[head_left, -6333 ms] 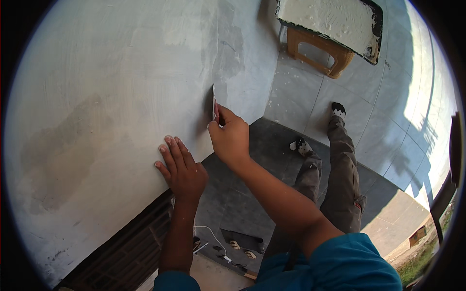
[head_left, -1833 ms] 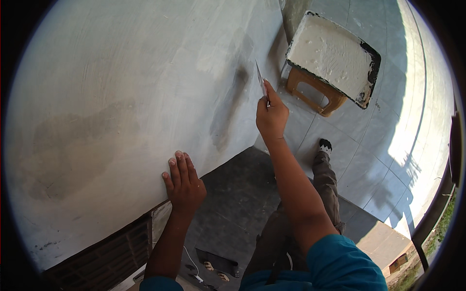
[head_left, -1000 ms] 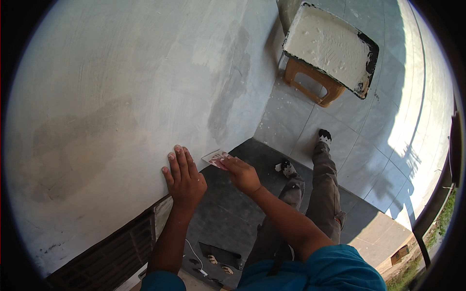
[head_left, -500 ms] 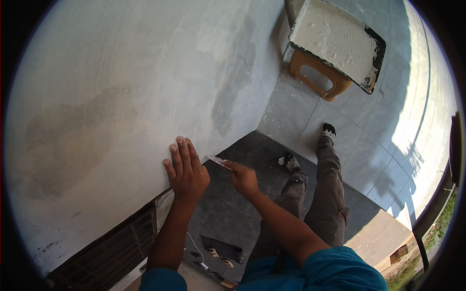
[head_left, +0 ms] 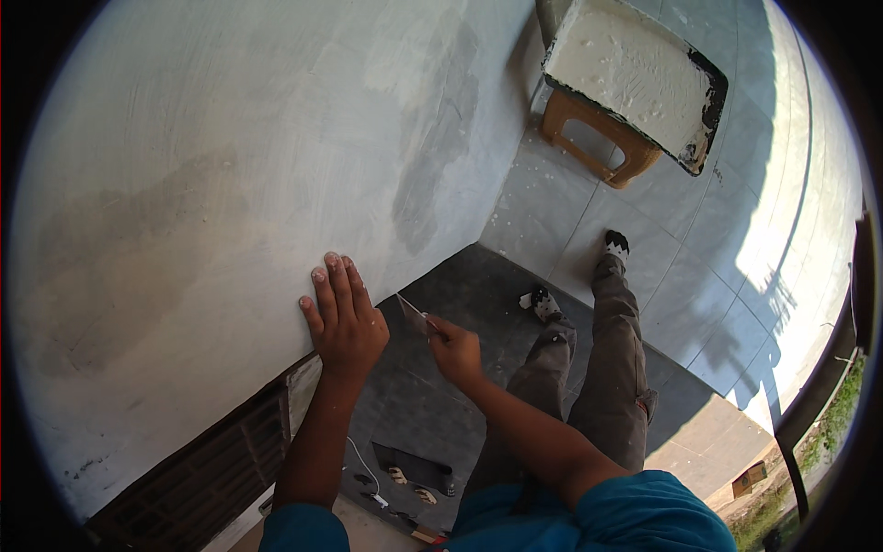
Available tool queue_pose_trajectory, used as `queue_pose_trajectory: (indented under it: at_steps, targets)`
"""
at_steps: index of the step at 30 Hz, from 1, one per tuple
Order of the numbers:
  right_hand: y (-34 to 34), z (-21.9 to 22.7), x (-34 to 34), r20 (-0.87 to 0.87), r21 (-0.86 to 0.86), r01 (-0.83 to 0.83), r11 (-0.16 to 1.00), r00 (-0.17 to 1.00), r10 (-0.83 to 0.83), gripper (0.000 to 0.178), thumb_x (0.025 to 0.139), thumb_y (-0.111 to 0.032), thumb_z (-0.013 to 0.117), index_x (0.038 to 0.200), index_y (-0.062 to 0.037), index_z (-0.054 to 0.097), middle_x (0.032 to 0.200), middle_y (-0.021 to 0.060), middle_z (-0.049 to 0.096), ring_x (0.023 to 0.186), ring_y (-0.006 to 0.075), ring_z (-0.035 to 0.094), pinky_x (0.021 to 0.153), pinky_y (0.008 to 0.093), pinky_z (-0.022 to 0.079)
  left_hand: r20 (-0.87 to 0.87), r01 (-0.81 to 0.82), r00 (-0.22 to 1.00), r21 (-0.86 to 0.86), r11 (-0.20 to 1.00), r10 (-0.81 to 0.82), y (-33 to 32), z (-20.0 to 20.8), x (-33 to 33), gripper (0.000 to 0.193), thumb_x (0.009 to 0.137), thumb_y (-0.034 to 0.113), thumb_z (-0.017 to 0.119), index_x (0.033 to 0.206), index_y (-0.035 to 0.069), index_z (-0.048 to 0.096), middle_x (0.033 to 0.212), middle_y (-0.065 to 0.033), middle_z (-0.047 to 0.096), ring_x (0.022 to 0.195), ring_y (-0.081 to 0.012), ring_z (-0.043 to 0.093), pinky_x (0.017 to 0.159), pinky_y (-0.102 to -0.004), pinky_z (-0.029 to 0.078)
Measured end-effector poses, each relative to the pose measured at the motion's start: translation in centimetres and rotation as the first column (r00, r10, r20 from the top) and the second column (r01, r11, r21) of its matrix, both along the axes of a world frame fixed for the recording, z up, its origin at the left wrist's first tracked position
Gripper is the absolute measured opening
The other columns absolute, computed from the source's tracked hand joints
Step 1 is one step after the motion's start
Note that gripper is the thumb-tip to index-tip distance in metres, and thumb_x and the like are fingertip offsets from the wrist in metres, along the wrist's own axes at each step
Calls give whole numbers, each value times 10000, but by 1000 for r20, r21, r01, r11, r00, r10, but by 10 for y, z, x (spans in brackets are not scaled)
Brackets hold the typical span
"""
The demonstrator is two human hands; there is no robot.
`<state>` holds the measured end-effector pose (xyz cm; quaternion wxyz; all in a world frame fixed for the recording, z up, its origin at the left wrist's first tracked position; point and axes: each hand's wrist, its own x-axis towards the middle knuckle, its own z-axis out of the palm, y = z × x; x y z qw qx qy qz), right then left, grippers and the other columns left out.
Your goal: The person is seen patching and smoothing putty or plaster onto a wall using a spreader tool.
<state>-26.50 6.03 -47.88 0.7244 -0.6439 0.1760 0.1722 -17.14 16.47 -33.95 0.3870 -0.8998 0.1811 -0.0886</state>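
My left hand [head_left: 345, 317] lies against the plastered wall [head_left: 276, 212], its fingers stretched out and whitened at the tips. To its right, my right hand [head_left: 454, 350] is closed around a putty knife [head_left: 413, 313]. The knife's thin blade points up and left, its tip close to the wall's lower edge; whether it touches the wall I cannot tell. Damp grey patches show on the wall to the left and above my hands.
A black-rimmed tray [head_left: 713, 92] of white plaster rests on a brown plastic stool [head_left: 635, 168] at the upper right. My feet stand near the border of dark and light floor tiles. Behind me lie sandals [head_left: 425, 496], a mat and a white cable; a barred window [head_left: 212, 469] is lower left.
The putty knife has turned, its blade now angled more steeply upward. My right hand has shifted slightly left and down. The left hand stays on the wall, slightly further left.
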Motion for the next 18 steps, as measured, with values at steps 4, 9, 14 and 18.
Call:
queue_pose_trajectory:
  at_steps: [4,9,14,18]
  targets:
    - [-10,-2,81,-140,-59,293,954,944,-299,386,841,-60,599,1224,-46,647,933,186,704,817,123,683,738,277,519,-6,-35,999,-13,999,35,4,-1,-2,650,800,191,444,1407,-43,432,1524,-201,357,1440,-370,276,1172,-546,23]
    - [12,30,53,229,-82,90,993,971,-69,421,792,-54,631,1212,-92,648,1083,183,678,924,337,669,822,387,529,-13,-22,1000,-18,1000,22,-2,-4,-3,657,801,187,446,1415,-43,418,1529,-198,348,1442,-370,270,1171,-545,31]
    - [-17,-16,29,13,-74,177,981,984,-176,412,816,-50,587,1222,-81,650,939,185,700,775,290,700,713,336,529,-25,-41,999,6,999,41,-2,3,-2,652,804,181,443,1416,-43,416,1529,-198,348,1442,-369,269,1171,-548,33]
    - [-8,-28,85,-88,-141,269,953,955,-282,414,822,-70,571,1230,-47,636,866,213,681,706,292,689,654,341,513,-7,-23,1000,10,1000,23,-5,-1,1,652,802,177,443,1418,-39,417,1528,-194,352,1443,-368,268,1172,-550,29]
